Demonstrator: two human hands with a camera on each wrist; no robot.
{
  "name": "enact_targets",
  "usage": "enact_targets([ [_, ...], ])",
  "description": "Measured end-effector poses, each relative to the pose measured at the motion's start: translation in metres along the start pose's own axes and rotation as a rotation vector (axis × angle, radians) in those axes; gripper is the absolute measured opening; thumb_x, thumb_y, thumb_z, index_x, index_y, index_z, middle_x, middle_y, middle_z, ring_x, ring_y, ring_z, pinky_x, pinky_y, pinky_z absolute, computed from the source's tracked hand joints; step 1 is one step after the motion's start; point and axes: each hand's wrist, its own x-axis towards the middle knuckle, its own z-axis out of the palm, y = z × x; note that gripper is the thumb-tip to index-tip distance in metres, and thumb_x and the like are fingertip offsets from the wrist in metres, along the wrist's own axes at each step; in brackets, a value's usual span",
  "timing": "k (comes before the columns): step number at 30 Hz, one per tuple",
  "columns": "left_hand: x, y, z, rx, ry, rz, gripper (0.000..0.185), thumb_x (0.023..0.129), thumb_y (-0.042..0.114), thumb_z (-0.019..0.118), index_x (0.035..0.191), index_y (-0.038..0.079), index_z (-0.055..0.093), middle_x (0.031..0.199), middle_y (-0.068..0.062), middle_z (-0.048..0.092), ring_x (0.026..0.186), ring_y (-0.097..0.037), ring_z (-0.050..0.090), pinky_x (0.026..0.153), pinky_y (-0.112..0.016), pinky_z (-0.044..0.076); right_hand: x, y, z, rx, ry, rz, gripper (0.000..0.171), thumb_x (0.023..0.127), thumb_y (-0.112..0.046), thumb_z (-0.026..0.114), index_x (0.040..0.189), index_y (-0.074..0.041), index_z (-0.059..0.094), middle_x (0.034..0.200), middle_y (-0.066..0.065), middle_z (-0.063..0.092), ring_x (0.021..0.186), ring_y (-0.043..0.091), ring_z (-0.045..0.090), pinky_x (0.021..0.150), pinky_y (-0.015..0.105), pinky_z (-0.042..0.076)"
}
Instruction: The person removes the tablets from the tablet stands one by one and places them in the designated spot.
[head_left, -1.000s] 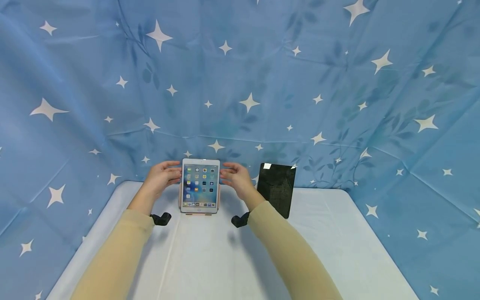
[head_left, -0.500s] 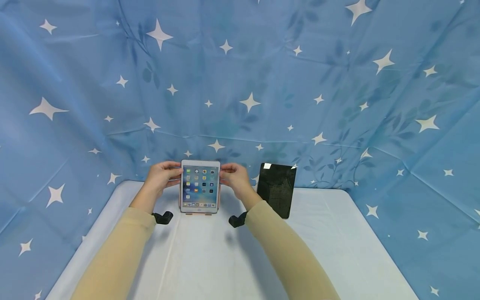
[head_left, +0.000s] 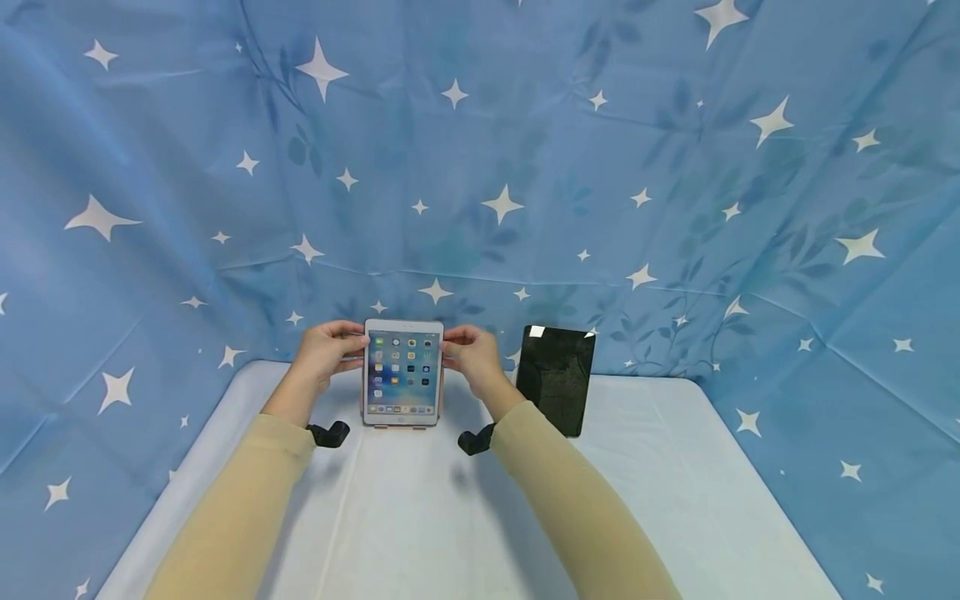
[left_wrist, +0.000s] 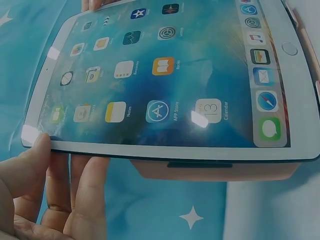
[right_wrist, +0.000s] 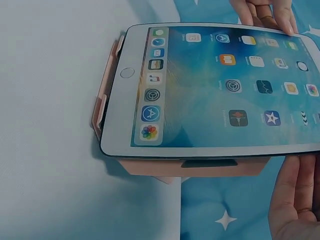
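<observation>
A white-framed tablet (head_left: 403,372), its screen lit with rows of app icons, leans back upright on a pink stand (right_wrist: 200,168). My left hand (head_left: 322,354) pinches the tablet's upper left edge. In the left wrist view its thumb lies on the front rim, with the fingers behind. On the opposite side my right hand (head_left: 474,360) holds the upper right edge. Its fingers (right_wrist: 290,185) reach behind the tablet in the right wrist view, where its thumb is out of sight. Most of the stand is hidden behind the tablet.
Right of the tablet, a dark, glossy tablet-like panel (head_left: 555,379) stands tilted back, partly behind my right forearm. Both stand at the rear of a white-covered table (head_left: 405,517). A blue curtain (head_left: 480,150) with white stars hangs close behind and along both sides.
Both hands have closed in on the tablet's sides; the left thumb has come onto its front rim. The tablet has barely shifted, and the dark panel stays put.
</observation>
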Motion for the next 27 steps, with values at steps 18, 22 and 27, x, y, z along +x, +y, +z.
enact_targets([
  [18,-0.004,0.007,0.002,0.019,0.002,0.020,0.039,0.103,0.018,0.075,0.140,0.006,0.067,0.102,0.005,0.069,0.085,-0.006,0.073,0.087,-0.030,0.068,-0.005,-0.009,-0.005,-0.001,-0.007,0.014,0.010,0.099,-0.004,0.076,0.108,-0.008,0.076,0.100,0.006,0.071,0.090,0.019,0.072,0.082,0.033,0.069],
  [22,-0.008,0.007,0.003,0.022,-0.007,0.018,0.038,0.104,0.016,0.074,0.140,0.005,0.066,0.100,0.005,0.069,0.083,-0.006,0.073,0.079,-0.025,0.068,-0.007,-0.007,-0.006,-0.002,-0.023,0.002,0.010,0.099,-0.003,0.076,0.108,-0.007,0.076,0.100,0.006,0.071,0.090,0.018,0.073,0.082,0.034,0.070],
  [27,-0.014,0.007,0.004,0.030,-0.018,0.004,0.040,0.104,0.015,0.074,0.141,0.004,0.065,0.098,0.005,0.070,0.081,-0.007,0.074,0.077,-0.025,0.068,-0.010,-0.003,-0.009,-0.011,-0.037,0.002,0.011,0.099,-0.003,0.076,0.109,-0.007,0.075,0.101,0.008,0.072,0.090,0.018,0.074,0.079,0.032,0.069],
])
